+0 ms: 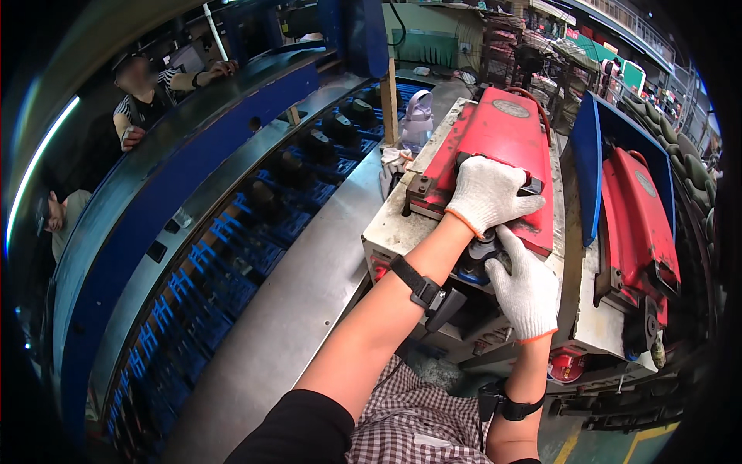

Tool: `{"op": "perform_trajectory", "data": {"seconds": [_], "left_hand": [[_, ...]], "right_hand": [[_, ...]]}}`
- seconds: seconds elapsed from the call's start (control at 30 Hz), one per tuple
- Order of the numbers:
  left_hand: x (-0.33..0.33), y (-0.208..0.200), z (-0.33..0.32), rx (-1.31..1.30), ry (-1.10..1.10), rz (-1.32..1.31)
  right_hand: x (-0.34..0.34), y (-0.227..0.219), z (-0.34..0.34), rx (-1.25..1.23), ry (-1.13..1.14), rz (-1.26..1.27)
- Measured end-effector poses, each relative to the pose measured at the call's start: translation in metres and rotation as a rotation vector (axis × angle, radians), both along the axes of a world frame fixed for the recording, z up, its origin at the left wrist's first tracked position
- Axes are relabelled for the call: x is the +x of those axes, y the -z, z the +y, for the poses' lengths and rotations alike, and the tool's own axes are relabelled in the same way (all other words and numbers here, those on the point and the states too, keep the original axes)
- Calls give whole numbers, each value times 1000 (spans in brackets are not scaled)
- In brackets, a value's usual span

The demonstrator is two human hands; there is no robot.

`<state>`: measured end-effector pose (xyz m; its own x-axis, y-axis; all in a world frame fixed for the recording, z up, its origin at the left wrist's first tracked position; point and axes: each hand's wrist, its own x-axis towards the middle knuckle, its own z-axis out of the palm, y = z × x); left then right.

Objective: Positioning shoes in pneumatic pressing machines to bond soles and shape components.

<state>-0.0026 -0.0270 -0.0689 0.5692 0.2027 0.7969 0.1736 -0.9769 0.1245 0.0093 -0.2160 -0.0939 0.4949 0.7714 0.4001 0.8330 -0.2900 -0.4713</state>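
Observation:
A red machine cover (pixel 502 127) with an oval plate lies over a worn cream-coloured machine body (pixel 386 226). My left hand (pixel 492 193), in a white knitted glove with an orange cuff, is closed round the black handle (pixel 532 186) on the cover. Lower down, my gloved right hand (pixel 525 290) is at the cover's front edge, thumb and forefinger apart. Beside those fingertips sits a dark rounded part (pixel 483 249) under the edge; whether they touch it I cannot tell. The other right fingers are partly hidden.
A second red-covered machine (pixel 638 220) with a blue guard (pixel 587 166) stands to the right. Along the left runs a metal ledge (pixel 286 309) beside a blue rack holding dark pieces. A lilac bottle (pixel 418 120) stands behind. Two people (pixel 147 93) are beyond the blue beam.

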Motion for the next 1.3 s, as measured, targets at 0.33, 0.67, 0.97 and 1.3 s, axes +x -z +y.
{"op": "perform_trajectory", "data": {"seconds": [0.33, 0.67, 0.97, 1.3], "left_hand": [[-1, -2, -2, 2, -11, 11], [-2, -4, -4, 15, -10, -15], [-1, 0, -2, 10, -18, -23], [-2, 1, -2, -12, -3, -26]], "right_hand": [[-1, -4, -2, -4, -29, -14], [-3, -5, -1, -20, 7, 21], [-1, -1, -1, 18, 1, -15], [0, 2, 0, 33, -21, -53]]}}
